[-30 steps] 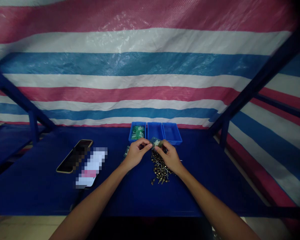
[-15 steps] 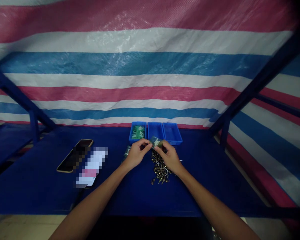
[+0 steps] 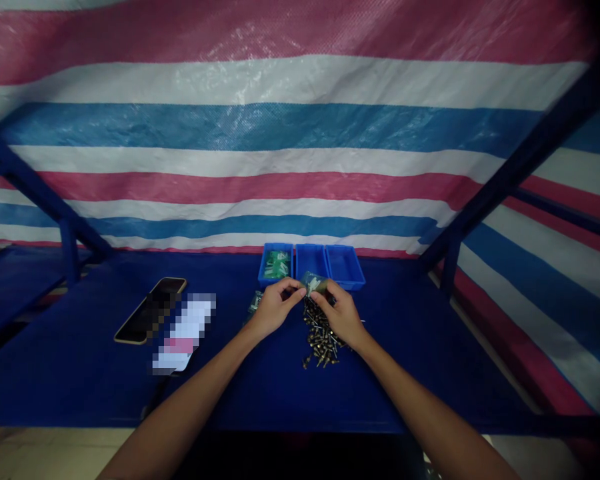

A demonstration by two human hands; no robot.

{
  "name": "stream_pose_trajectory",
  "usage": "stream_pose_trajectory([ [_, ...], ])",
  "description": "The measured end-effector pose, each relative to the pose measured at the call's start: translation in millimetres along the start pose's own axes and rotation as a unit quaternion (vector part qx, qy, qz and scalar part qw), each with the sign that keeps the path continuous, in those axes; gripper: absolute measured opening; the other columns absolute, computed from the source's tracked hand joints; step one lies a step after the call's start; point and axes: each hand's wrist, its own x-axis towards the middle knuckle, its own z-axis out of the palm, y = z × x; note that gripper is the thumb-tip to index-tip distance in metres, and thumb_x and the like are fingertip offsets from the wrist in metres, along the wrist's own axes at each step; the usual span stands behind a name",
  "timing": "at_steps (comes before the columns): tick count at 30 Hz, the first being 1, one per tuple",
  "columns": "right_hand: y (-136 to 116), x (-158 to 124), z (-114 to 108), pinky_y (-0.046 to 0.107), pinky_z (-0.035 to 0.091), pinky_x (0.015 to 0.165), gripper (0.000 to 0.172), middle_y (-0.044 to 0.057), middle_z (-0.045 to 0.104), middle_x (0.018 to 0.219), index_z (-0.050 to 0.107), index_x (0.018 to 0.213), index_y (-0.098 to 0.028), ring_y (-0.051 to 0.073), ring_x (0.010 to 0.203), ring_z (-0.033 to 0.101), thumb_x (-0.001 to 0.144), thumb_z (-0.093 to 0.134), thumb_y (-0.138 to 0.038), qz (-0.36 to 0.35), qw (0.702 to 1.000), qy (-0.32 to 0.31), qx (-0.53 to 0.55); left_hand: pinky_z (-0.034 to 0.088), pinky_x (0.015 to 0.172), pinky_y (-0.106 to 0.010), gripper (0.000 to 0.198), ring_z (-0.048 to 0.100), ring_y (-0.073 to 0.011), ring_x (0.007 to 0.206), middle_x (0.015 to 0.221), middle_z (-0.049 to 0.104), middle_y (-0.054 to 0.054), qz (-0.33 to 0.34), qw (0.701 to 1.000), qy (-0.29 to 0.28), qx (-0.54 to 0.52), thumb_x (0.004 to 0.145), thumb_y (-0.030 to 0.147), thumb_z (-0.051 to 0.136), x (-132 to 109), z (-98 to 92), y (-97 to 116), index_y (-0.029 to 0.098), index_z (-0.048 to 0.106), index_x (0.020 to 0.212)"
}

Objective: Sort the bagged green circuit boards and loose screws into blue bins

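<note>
Between my left hand (image 3: 276,309) and my right hand (image 3: 340,315), a small clear plastic bag (image 3: 314,284) with greenish contents is pinched by the fingertips of both hands. Directly below it, a loose pile of brass-coloured screws (image 3: 321,341) lies on the blue tabletop, touching the heel of my right hand. A similar small bag (image 3: 255,303) lies just beyond my left hand, partly hidden by it. What fills the held bag is too small to tell.
Several small blue plastic bins stand in a row at the back, the left bin (image 3: 276,264) holding green-tinted packets. A phone (image 3: 149,313) and a pixelated white object (image 3: 184,331) lie to the left. Blue metal frame bars (image 3: 515,180) and a striped tarp (image 3: 280,127) surround the table.
My hands and the bag stay nearly in place, with the fingers slightly closer together. The whole view has shifted a little.
</note>
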Motion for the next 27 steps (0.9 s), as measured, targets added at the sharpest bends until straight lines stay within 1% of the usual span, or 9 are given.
stream_pose_trajectory([
  [4, -0.8, 0.1, -1.1, 0.032, 0.045, 0.076, 0.023, 0.002, 0.064, 0.088, 0.068, 0.096, -0.023, 0.021, 0.081, 0.057, 0.104, 0.061, -0.044, 0.001, 1.000, 0.010, -0.002, 0.048, 0.078, -0.030, 0.028, 0.063, -0.0190, 0.084, 0.090, 0.071, -0.003, -0.005, 1.000, 0.003, 0.008, 0.093, 0.048, 0.073, -0.1, 1.1, -0.2, 0.020, 0.075, 0.099],
  [10, -5.5, 0.4, -0.5, 0.031, 0.044, 0.073, 0.024, 0.000, 0.057, 0.080, 0.063, 0.087, -0.023, 0.019, 0.077, 0.055, 0.102, 0.064, -0.042, -0.005, 1.000, 0.010, 0.001, 0.048, 0.078, -0.029, 0.026, 0.063, -0.0183, 0.084, 0.092, 0.070, -0.003, 0.013, 1.000, -0.003, 0.007, 0.095, 0.045, 0.072, -0.1, -0.8, 2.4, 0.020, 0.074, 0.095],
  [13, -7.0, 0.6, -0.4, 0.031, 0.044, 0.072, 0.027, 0.000, 0.057, 0.080, 0.062, 0.086, -0.023, 0.019, 0.076, 0.054, 0.103, 0.063, -0.044, -0.007, 1.000, 0.008, -0.003, 0.048, 0.076, -0.029, 0.026, 0.062, -0.0182, 0.083, 0.091, 0.069, -0.003, 0.019, 1.000, 0.004, 0.014, 0.094, 0.046, 0.073, 0.1, -1.4, 2.2, 0.020, 0.074, 0.094],
  [21, -3.2, -0.1, 0.1, 0.032, 0.045, 0.073, 0.026, 0.001, 0.058, 0.081, 0.064, 0.088, -0.023, 0.020, 0.077, 0.055, 0.103, 0.062, -0.045, -0.005, 1.000, 0.004, -0.002, 0.047, 0.077, -0.029, 0.025, 0.061, -0.0179, 0.082, 0.089, 0.068, -0.002, 0.008, 1.000, 0.007, 0.006, 0.094, 0.045, 0.073, -0.1, 0.5, -2.0, 0.020, 0.074, 0.094],
  [24, -3.3, -0.6, -0.1, 0.032, 0.045, 0.074, 0.024, 0.001, 0.060, 0.085, 0.065, 0.090, -0.023, 0.020, 0.079, 0.055, 0.103, 0.061, -0.042, -0.003, 1.000, 0.003, 0.004, 0.045, 0.073, -0.027, 0.025, 0.060, -0.0169, 0.080, 0.086, 0.066, -0.001, -0.003, 1.000, 0.004, 0.014, 0.092, 0.045, 0.075, -1.0, 1.8, -2.6, 0.021, 0.074, 0.099],
  [27, -4.9, -0.5, -0.2, 0.032, 0.044, 0.073, 0.024, 0.001, 0.058, 0.083, 0.064, 0.087, -0.023, 0.020, 0.078, 0.055, 0.103, 0.061, -0.040, -0.008, 1.000, -0.003, 0.003, 0.043, 0.070, -0.027, 0.025, 0.059, -0.0162, 0.078, 0.084, 0.064, 0.000, -0.006, 1.000, 0.001, 0.019, 0.093, 0.045, 0.074, -1.3, 2.6, -1.4, 0.020, 0.073, 0.097],
])
